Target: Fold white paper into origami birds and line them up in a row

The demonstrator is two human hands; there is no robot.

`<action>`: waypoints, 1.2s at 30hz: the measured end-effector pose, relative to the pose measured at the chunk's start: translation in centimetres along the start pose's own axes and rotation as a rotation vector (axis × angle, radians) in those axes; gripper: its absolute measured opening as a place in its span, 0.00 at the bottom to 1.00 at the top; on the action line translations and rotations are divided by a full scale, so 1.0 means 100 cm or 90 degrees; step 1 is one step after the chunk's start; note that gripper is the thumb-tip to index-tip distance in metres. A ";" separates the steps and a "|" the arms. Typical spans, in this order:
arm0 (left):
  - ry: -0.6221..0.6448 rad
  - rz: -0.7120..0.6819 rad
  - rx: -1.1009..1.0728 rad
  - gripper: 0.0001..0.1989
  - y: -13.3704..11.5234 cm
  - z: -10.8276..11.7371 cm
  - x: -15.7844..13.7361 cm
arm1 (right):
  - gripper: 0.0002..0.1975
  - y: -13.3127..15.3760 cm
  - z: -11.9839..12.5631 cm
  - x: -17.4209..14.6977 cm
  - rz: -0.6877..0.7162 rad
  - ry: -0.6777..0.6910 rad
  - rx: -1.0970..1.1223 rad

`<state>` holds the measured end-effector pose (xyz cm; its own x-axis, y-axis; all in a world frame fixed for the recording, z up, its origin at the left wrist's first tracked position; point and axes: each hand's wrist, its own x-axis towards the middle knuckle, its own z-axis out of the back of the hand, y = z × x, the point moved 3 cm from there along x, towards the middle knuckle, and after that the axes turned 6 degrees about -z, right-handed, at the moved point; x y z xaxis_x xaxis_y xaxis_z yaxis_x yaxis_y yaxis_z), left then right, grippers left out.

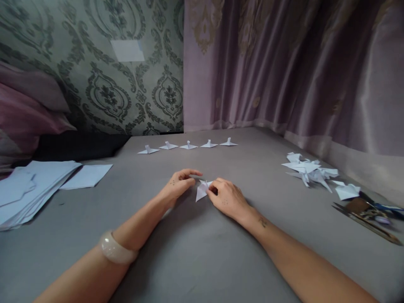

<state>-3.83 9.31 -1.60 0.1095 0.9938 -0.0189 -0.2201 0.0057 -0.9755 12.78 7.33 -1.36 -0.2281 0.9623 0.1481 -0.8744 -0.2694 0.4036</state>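
A small white folded-paper figure lies at the middle of the grey surface, its pointed lower flap toward me. My right hand pinches its right side between thumb and fingers, which hide that part. Just left of the paper is my left hand, its index finger stretched out and its thumb apart from it near the paper's left edge. Nothing shows between the left fingers. Beyond both hands, a row of several white folded-paper figures stands on the surface.
Stacked white paper sheets lie at left, near a black cloth and pink pillows. At right are a pile of folded paper figures, scissors and small items. A purple curtain and patterned wall bound the back.
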 end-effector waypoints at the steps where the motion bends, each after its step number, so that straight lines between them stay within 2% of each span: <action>1: 0.025 -0.010 -0.002 0.20 -0.001 0.000 -0.001 | 0.08 -0.001 0.000 0.000 0.004 -0.002 0.003; 5: 0.119 -0.040 -0.012 0.19 -0.004 -0.004 -0.003 | 0.07 -0.003 -0.002 0.002 0.008 -0.011 0.018; 7: 0.139 -0.055 0.012 0.18 -0.003 -0.007 -0.002 | 0.07 -0.004 -0.001 0.003 0.008 -0.012 0.040; 10: 0.129 -0.110 0.072 0.15 0.002 -0.008 0.001 | 0.08 -0.006 0.004 0.005 -0.012 -0.015 0.123; 14: 0.098 -0.170 0.136 0.13 0.009 -0.007 0.008 | 0.10 -0.009 0.010 0.009 -0.084 0.006 0.258; 18: 0.071 -0.178 0.176 0.12 0.010 -0.008 0.009 | 0.10 -0.008 0.006 0.011 -0.095 0.037 0.318; 25: 0.109 -0.176 0.162 0.10 0.005 -0.014 0.004 | 0.11 -0.010 -0.001 0.011 -0.088 0.038 0.311; 36: 0.076 -0.183 0.209 0.10 0.008 -0.014 0.006 | 0.11 -0.011 0.002 0.011 -0.095 0.027 0.260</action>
<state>-2.57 9.77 -2.66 0.3186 0.9269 0.1984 -0.4586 0.3339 -0.8235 13.57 8.72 -1.50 -0.1364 0.9903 0.0276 -0.6598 -0.1116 0.7431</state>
